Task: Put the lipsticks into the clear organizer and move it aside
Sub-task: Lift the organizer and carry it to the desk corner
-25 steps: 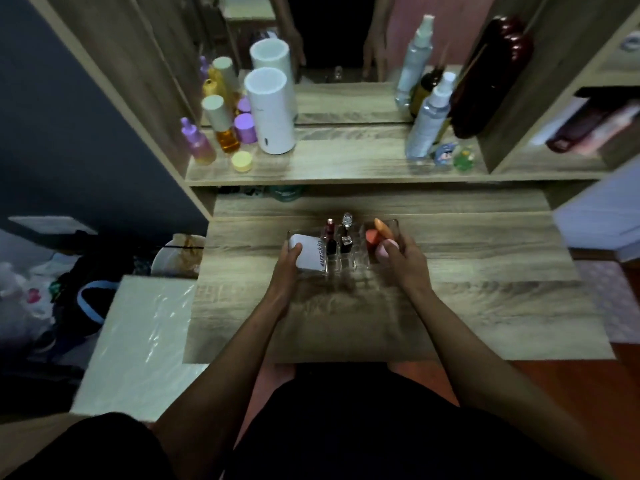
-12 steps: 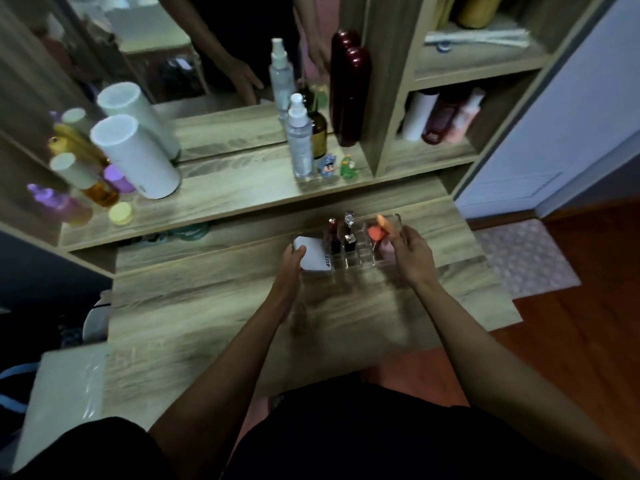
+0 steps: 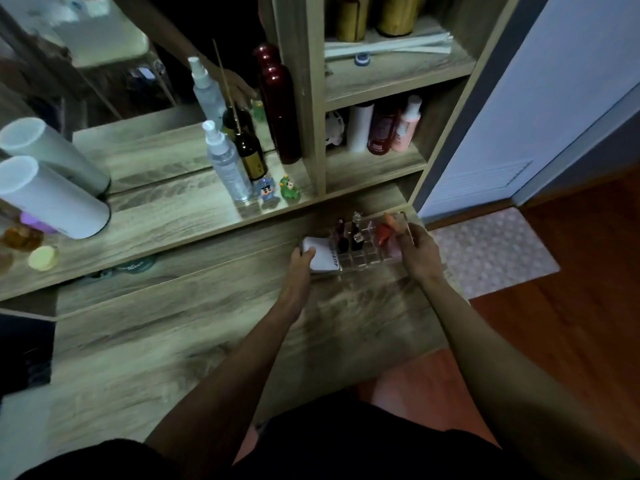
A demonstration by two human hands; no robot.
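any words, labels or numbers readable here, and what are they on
"4U2S", roughly, sideways and cut off at the edge: on the white case at the left end of the organizer.
Label on the dark red bottle in the cubby: white lettering, too blurred to read.
Label on the brown bottle on the shelf: too dark and small to read.
Pink bottle and spray bottle: no print that can be read.

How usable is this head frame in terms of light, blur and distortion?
Head view: dim overall, lower edge nearly black; wide-angle bending tilts the shelves; white cylinders at left smear; clear organizer soft but readable between left hand and right hand.
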